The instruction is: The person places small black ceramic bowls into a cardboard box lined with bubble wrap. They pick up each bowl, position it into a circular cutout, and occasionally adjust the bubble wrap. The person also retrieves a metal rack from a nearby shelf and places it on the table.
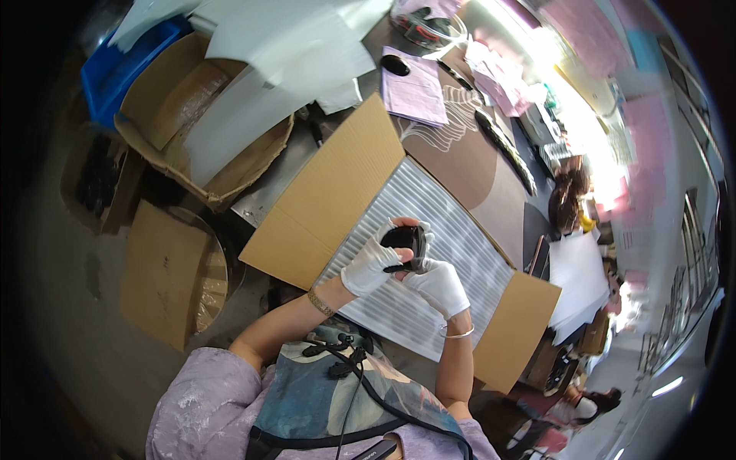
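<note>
My left hand (371, 264), in a white fingerless glove, grips a glossy black rounded part (406, 241), its thumb across the near face. My right hand (435, 286), gloved the same way, has its fingers at the lower right edge of that part. Both hands are above an open cardboard box (330, 201), whose flaps are spread. Ribbed, whitish translucent packing material (460, 247) fills the box opening. On a folded lilac cloth (414, 95) beyond the box lies a black oval piece (395, 65).
Left of the box stand a torn cardboard carton (167, 155) with white sheets, a blue bin (100, 86) and a cardboard piece (164, 270) over a round container. White sheets (578, 282) lie to the right. Another person (575, 405) is at the far lower right.
</note>
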